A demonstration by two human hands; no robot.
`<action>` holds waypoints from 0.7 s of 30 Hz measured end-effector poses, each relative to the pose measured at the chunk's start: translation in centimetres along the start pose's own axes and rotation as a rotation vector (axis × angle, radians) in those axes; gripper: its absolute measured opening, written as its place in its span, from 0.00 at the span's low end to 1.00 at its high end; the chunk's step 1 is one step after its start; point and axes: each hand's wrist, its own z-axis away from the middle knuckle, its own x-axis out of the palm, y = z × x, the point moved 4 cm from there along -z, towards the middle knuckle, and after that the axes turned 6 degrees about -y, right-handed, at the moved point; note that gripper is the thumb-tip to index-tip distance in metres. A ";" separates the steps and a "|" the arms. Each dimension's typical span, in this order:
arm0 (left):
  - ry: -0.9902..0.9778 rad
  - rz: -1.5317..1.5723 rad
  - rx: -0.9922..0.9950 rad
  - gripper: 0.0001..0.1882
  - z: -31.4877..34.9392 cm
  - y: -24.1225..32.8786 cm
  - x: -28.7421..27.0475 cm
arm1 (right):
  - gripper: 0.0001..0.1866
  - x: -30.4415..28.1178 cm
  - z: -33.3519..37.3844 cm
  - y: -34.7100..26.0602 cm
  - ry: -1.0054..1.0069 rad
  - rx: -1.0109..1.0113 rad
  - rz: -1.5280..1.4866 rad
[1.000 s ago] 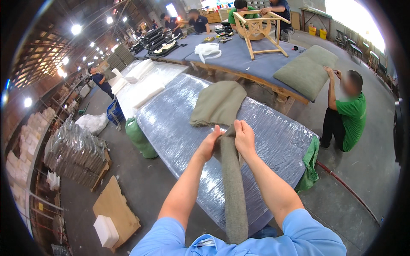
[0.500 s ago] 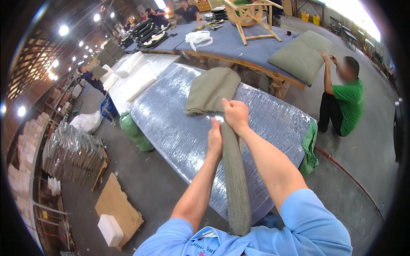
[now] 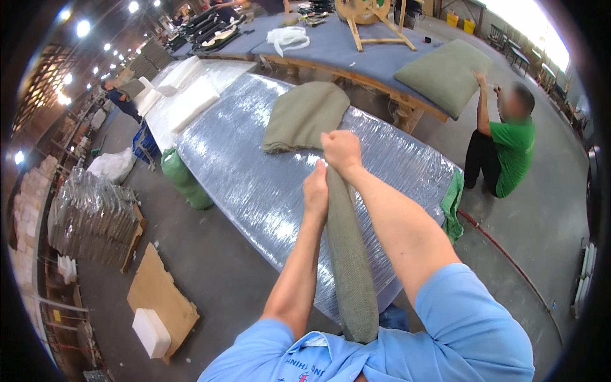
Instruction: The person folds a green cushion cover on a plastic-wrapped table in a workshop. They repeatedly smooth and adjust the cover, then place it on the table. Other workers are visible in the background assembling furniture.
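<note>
A grey-green fabric cushion [image 3: 351, 254], seen edge-on, stands between my forearms, its near end against my shirt. At its far end my right hand [image 3: 342, 151] is closed in a fist on the fabric. My left hand [image 3: 316, 191] is closed at the cushion's left side, thumb upward; its fingertips are hidden. Just beyond my hands, a stack of grey-green fabric covers [image 3: 307, 116] lies on the table wrapped in clear film [image 3: 235, 165].
White foam pads [image 3: 193, 104] sit at the table's far left. Behind is a blue-topped table [image 3: 356, 67] bearing an upturned wooden chair frame [image 3: 375, 25]. A person in green [image 3: 511, 143] crouches at right, hands at another cushion [image 3: 445, 76]. A red hose [image 3: 503, 247] crosses the floor.
The view has shifted, so the tables and stack appear higher and farther left. My hands keep their grip, and the cushion shows slightly more of its broad side.
</note>
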 end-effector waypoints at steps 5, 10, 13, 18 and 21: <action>-0.153 0.083 -0.002 0.27 -0.1 0.1 -2.7 | 0.24 -0.1 0.6 -0.4 -0.026 0.024 -0.171; -0.336 0.119 0.061 0.22 0.1 1.1 -6.6 | 0.27 -1.1 2.6 1.9 -0.327 0.138 -0.857; -0.352 0.003 0.074 0.14 0.7 1.8 -8.7 | 0.17 -1.6 4.8 1.0 -0.478 0.004 -0.871; -0.330 -0.028 0.114 0.08 -1.1 2.9 -8.2 | 0.21 -2.5 6.8 0.4 -0.585 -0.112 -0.868; -0.288 -0.035 0.209 0.05 -2.5 3.8 -9.1 | 0.21 -1.8 7.4 0.5 -0.664 -0.047 -0.900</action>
